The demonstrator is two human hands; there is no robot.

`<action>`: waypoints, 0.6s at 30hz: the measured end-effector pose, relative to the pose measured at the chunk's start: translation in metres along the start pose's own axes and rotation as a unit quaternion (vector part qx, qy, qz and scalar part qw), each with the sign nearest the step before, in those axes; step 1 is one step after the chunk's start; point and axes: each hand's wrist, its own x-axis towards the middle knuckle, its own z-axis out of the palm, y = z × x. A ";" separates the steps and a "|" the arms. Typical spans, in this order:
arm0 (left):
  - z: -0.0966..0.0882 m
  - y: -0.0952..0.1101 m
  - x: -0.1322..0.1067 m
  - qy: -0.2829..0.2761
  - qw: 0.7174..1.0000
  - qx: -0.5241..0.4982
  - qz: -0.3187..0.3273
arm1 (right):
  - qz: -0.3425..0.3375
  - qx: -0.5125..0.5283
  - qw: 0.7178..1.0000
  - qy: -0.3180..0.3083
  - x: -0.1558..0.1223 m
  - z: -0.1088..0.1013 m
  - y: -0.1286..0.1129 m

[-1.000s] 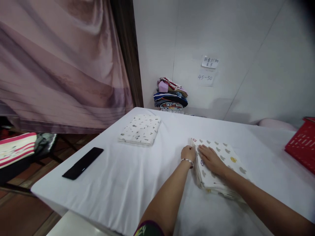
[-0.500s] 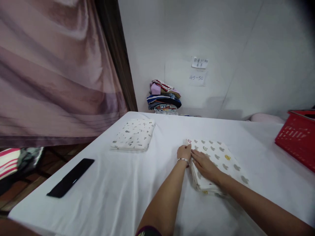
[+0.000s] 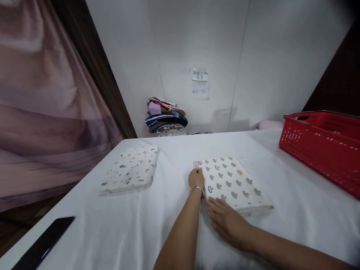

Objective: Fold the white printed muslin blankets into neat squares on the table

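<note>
A folded white cloth (image 3: 229,183) with grey, yellow and red mouse-head prints lies flat on the white-covered table. At its left edge, my left hand (image 3: 196,179) has its fingers curled and closed on the fabric, a bracelet at the wrist. The fingertips themselves are partly hidden. My right hand (image 3: 226,221) rests at the cloth's near left corner, flat with fingers stretched out, touching the near edge. Farther left lies a second folded white cloth (image 3: 132,167) with small dark prints, apart from both hands.
A red plastic basket (image 3: 320,150) stands at the right. A dark flat object (image 3: 45,243) lies at the table's left edge. Behind the table, a stack of folded fabrics (image 3: 165,116) is against the wall. A pinkish curtain (image 3: 50,105) hangs at the left.
My right hand has slid from the top left of the mouse-print cloth toward its near corner. My left hand stays at the left edge. The view has turned right, showing more of the basket.
</note>
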 end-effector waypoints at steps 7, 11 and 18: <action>-0.003 0.004 -0.001 -0.017 0.999 0.009 -0.028 | 0.080 0.039 0.971 0.223 -0.055 -0.030 0.055; -0.007 0.009 -0.017 -0.040 0.998 0.025 -0.029 | 0.324 0.095 0.890 0.306 -0.078 -0.045 0.122; -0.013 0.014 -0.031 -0.083 0.992 0.082 -0.036 | 0.447 0.299 0.809 0.238 -0.079 -0.046 0.143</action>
